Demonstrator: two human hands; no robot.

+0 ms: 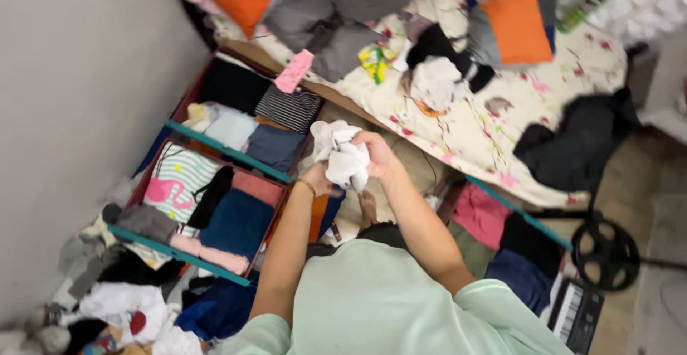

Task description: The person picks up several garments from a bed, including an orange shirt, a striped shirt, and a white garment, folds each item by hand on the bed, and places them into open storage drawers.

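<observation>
Item in hand: white garment (345, 156), crumpled, held up in front of the person's chest above the floor, between the drawers and the bed; part of it rises in a loose fold toward the upper left. Left hand (318, 180): mostly hidden beneath the cloth, wrist with a thin bracelet visible, fingers closed into the underside of the white garment. Right hand (377, 156): clasped over the right side of the same garment, fingers curled into the fabric. Person: pale green short-sleeved top, bare forearms, one bare foot showing below the hands. To the left, against the grey wall: two open drawers, teal-fronted with reddish sides. Near drawer (187, 258): folded pieces in rows, among them a striped cloth with a pink flamingo (175, 182), a dark teal fold and a pink fold. Far drawer (227, 149): a black-and-white striped top (288, 108), pale blue and navy folds, a black piece. Floor, lower left: loose heap of mixed clothes (122, 298), white, grey and blue. Ahead: bed (565, 76) with floral sheet, carrying piled clothes in grey, orange, black and white. Right of the person: further folded clothes, pink, black and navy; a small keyboard (575, 317) at the lower right; a black round stand base just beside it
</observation>
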